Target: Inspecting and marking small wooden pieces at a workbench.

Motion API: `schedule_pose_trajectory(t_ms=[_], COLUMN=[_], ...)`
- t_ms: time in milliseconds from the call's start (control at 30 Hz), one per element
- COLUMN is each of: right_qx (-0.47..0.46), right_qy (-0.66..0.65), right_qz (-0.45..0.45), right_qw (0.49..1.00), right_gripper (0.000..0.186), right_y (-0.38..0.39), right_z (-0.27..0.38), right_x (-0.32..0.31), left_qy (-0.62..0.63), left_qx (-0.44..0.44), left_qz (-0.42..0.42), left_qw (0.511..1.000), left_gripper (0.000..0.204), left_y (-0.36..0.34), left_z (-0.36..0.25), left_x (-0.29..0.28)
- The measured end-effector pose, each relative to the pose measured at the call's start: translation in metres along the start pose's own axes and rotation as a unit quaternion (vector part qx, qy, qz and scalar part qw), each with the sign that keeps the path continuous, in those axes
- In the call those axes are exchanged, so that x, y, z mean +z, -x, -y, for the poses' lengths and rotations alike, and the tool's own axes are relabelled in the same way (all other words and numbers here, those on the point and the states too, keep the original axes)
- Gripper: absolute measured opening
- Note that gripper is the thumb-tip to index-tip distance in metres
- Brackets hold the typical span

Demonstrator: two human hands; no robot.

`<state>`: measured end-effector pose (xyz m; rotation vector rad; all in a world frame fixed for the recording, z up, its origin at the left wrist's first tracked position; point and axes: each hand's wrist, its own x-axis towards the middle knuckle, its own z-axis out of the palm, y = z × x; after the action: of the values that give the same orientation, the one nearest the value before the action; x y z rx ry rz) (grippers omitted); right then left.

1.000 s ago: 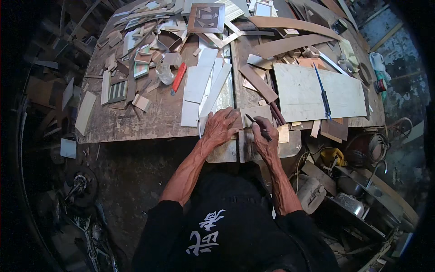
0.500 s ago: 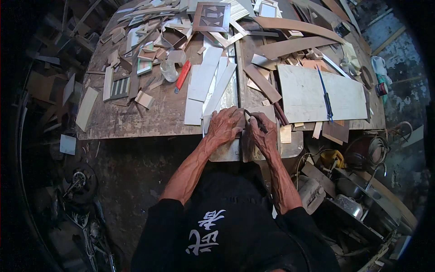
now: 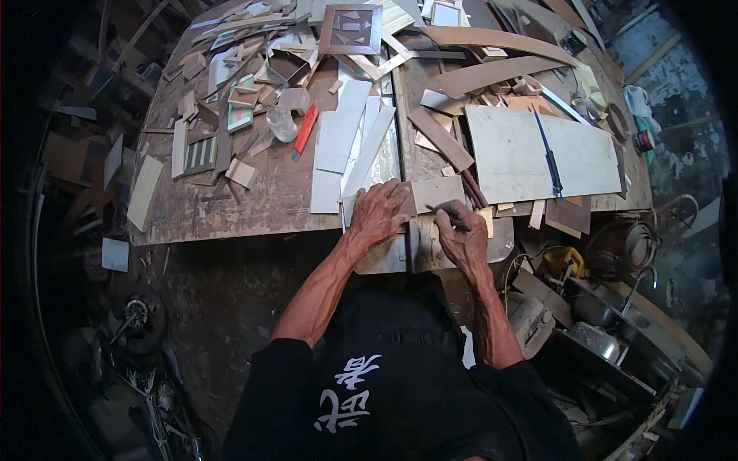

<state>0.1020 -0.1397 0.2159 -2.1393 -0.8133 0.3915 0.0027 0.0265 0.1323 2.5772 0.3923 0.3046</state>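
At the bench's front edge my left hand [image 3: 378,212] is closed over a small brown wooden piece [image 3: 406,201], its fingers bent across the top. Beside it, my right hand [image 3: 464,234] is closed with the fingers pinched around a short, dark, stick-like thing [image 3: 459,224], whose exact kind I cannot make out. Just beyond the right fingers lies a flat light-brown board [image 3: 438,192]. Under both hands a pale, rounded-corner plate [image 3: 496,242] juts out from the bench, split by a dark gap.
The worn bench [image 3: 207,215] carries a red-handled cutter [image 3: 306,131], white strips [image 3: 344,127], a clear cup [image 3: 282,123] and a framed panel [image 3: 351,29]. On the right, a blue-black slim tool [image 3: 552,165] lies on a wide pale board [image 3: 507,154]. Metal basins [image 3: 596,342] stand below.
My right hand has moved right, away from the left hand and the wooden piece, uncovering the light-brown board. The left hand stays in nearly the same place.
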Motion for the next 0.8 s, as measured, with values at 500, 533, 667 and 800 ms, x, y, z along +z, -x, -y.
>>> schedule_pose_trajectory(t_ms=[500, 533, 667, 800], right_qx=[-0.007, -0.007, -0.017, -0.011], right_qy=[-0.098, -0.097, -0.101, -0.125], right_qz=[-0.016, -0.016, -0.016, 0.0], right_qw=[0.995, 0.995, 0.995, 0.992], right_gripper=[0.022, 0.022, 0.021, 0.022], right_y=[-0.019, -0.02, -0.021, -0.025], right_z=[-0.005, -0.008, -0.016, -0.013], right_x=[0.021, 0.023, 0.027, 0.027], left_qy=[-0.007, -0.007, -0.003, -0.003], left_qx=[0.007, 0.007, 0.002, 0.005], left_qz=[0.012, 0.012, 0.012, 0.011], left_qw=[1.0, 1.0, 1.0, 1.0], left_gripper=[0.061, 0.061, 0.063, 0.061], left_y=[-0.001, -0.001, -0.001, 0.0], left_z=[-0.004, -0.004, -0.006, -0.003], left_x=[-0.006, -0.006, -0.007, -0.006])
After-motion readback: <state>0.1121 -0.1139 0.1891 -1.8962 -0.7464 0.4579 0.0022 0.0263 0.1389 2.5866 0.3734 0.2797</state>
